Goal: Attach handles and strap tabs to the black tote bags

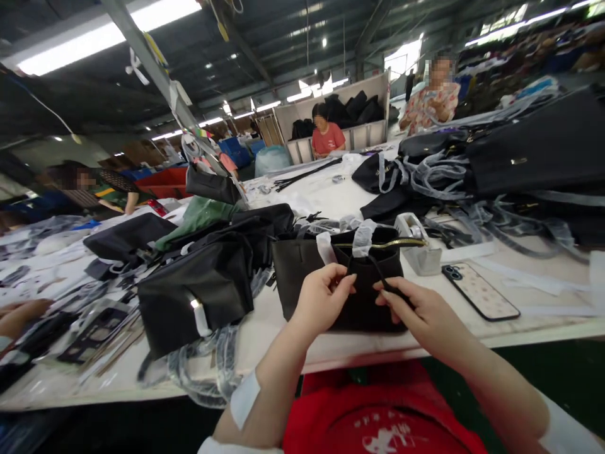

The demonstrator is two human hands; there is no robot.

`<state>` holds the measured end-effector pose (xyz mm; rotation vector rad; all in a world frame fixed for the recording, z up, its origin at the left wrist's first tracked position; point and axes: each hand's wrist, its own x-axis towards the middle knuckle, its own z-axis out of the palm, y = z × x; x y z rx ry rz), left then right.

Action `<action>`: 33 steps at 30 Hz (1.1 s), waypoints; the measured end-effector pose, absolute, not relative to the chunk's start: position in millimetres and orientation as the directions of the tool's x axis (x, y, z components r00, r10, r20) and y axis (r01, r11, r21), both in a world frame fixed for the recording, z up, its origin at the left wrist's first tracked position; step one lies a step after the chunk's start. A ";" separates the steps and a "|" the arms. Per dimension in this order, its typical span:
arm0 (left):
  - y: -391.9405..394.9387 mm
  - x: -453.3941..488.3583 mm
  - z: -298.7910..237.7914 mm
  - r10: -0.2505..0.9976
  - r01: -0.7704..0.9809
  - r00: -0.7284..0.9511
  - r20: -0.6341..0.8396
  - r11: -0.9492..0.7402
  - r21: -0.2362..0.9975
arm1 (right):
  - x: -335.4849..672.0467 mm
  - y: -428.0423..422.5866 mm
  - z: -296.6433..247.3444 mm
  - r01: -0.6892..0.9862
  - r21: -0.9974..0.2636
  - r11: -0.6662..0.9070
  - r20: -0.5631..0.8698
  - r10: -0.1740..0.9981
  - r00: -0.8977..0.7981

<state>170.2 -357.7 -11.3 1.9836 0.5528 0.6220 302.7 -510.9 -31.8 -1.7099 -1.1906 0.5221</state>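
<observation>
A black handbag (295, 268) stands on the table right in front of me. White protective wrap (363, 238) covers parts along its top, and a gold zipper (401, 243) runs out past its right end. My left hand (326, 293) is pinched on one end of a thin black cord at the bag's front. On the other side, my right hand (409, 306) pinches the second end of that black cord (377, 268). The two ends rise apart toward the bag's top edge. Both hands are close against the front panel.
Another black handbag (198, 296) leans at the left, with plastic-wrapped straps (222, 366) below it. A tape dispenser (418, 246) and a phone (482, 291) lie at the right. More black bags (534, 145) pile up behind them. Co-workers (328, 135) sit across the table.
</observation>
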 end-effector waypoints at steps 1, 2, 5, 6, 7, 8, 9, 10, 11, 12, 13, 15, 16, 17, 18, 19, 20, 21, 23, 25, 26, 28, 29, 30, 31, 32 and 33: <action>-359.3 171.6 -15.4 0.604 0.081 0.788 0.120 -0.295 0.952 | 300.3 -507.1 -37.1 0.427 -0.903 -0.046 0.167 0.878 0.448; -360.1 172.9 -18.6 0.587 0.044 0.808 0.047 -0.140 0.989 | 298.6 -504.1 -41.1 0.372 -0.928 -0.020 0.165 0.873 0.459; -360.4 174.8 -23.1 0.506 -0.019 0.860 -0.073 0.175 0.984 | 296.1 -500.9 -45.5 0.229 -0.972 0.053 0.158 0.869 0.468; -360.1 174.8 -23.3 0.489 -0.032 0.868 -0.081 0.218 0.975 | 295.8 -501.5 -45.5 0.203 -0.976 0.073 0.162 0.870 0.465; -359.9 174.4 -23.0 0.483 -0.039 0.872 -0.084 0.240 0.970 | 295.6 -502.9 -45.4 0.187 -0.978 0.088 0.166 0.871 0.463; -359.7 173.7 -22.3 0.487 -0.042 0.869 -0.082 0.239 0.970 | 295.5 -504.9 -45.5 0.178 -0.979 0.096 0.169 0.870 0.463; -359.7 172.6 -21.3 0.499 -0.043 0.864 -0.069 0.210 0.977 | 295.6 -507.2 -45.8 0.176 -0.980 0.097 0.170 0.868 0.466; -359.8 171.3 -19.9 0.511 -0.045 0.859 -0.042 0.157 0.987 | 295.8 -509.6 -46.4 0.179 -0.980 0.092 0.167 0.867 0.470; -360.2 169.8 -18.2 0.514 -0.050 0.858 -0.002 0.087 0.995 | 296.1 -512.0 -47.1 0.187 -0.979 0.083 0.164 0.866 0.473; -360.7 168.2 -16.5 0.503 -0.055 0.864 0.039 0.017 0.998 | 296.7 -514.1 -47.7 0.203 -0.976 0.073 0.163 0.866 0.473; -361.6 166.8 -14.7 0.476 -0.062 0.876 0.072 -0.037 0.997 | 297.5 -515.8 -48.2 0.229 -0.971 0.063 0.167 0.868 0.468; -364.1 164.8 -11.7 0.403 -0.076 0.910 0.100 -0.077 0.994 | 299.0 -517.8 -48.5 0.305 -0.951 0.049 0.188 0.875 0.446; -365.8 164.5 -10.7 0.371 -0.081 0.923 0.102 -0.071 0.994 | 299.6 -518.2 -48.3 0.351 -0.935 0.047 0.206 0.879 0.431; -367.6 164.8 -10.2 0.350 -0.086 0.931 0.103 -0.063 0.994 | 300.0 -518.3 -48.0 0.399 -0.915 0.051 0.229 0.882 0.412; -369.4 165.7 -10.1 0.341 -0.091 0.934 0.105 -0.056 0.994 | 300.0 -518.4 -47.9 0.444 -0.894 0.061 0.253 0.886 0.389; -371.0 166.9 -10.2 0.342 -0.095 0.933 0.107 -0.051 0.994 | 299.8 -518.8 -48.0 0.480 -0.874 0.074 0.274 0.891 0.362; -372.4 168.4 -10.6 0.354 -0.097 0.929 0.108 -0.047 0.994 | 299.3 -519.5 -48.3 0.501 -0.861 0.087 0.287 0.897 0.336; -373.6 170.0 -11.1 0.377 -0.096 0.920 0.105 -0.043 0.994 | 298.6 -520.8 -48.8 0.505 -0.858 0.095 0.293 0.898 0.328; -375.0 172.9 -12.3 0.447 -0.068 0.891 0.073 -0.028 0.997 | 297.3 -525.1 -49.5 0.485 -0.870 0.087 0.294 0.882 0.369; -375.7 174.7 -13.7 0.511 -0.004 0.860 0.008 -0.010 1.000 | 297.3 -530.6 -48.2 0.507 -0.857 0.094 0.334 0.850 0.408; -375.8 175.0 -14.5 0.535 0.028 0.845 -0.018 -0.011 1.000 | 298.0 -533.3 -46.1 0.546 -0.830 0.114 0.375 0.838 0.396; -375.6 174.1 -16.0 0.578 0.050 0.816 -0.013 -0.049 0.998 | 300.7 -537.0 -39.4 0.643 -0.747 0.166 0.451 0.837 0.309; -375.3 173.0 -16.6 0.607 0.042 0.795 0.024 -0.093 0.995 | 302.4 -537.6 -35.2 0.681 -0.708 0.186 0.472 0.842 0.261; -374.8 171.5 -17.0 0.640 0.031 0.765 0.072 -0.147 0.989 | 304.2 -537.1 -30.9 0.710 -0.677 0.193 0.478 0.849 0.225; -374.2 169.7 -17.0 0.674 0.025 0.728 0.121 -0.203 0.979 | 306.0 -535.5 -26.8 0.734 -0.653 0.188 0.476 0.855 0.204; -373.5 167.8 -16.6 0.704 0.026 0.690 0.166 -0.253 0.967 | 307.6 -532.7 -23.2 0.756 -0.629 0.181 0.476 0.858 0.191; -372.8 166.0 -15.8 0.727 0.033 0.656 0.201 -0.294 0.955 | 309.0 -528.8 -20.1 0.777 -0.604 0.179 0.482 0.858 0.177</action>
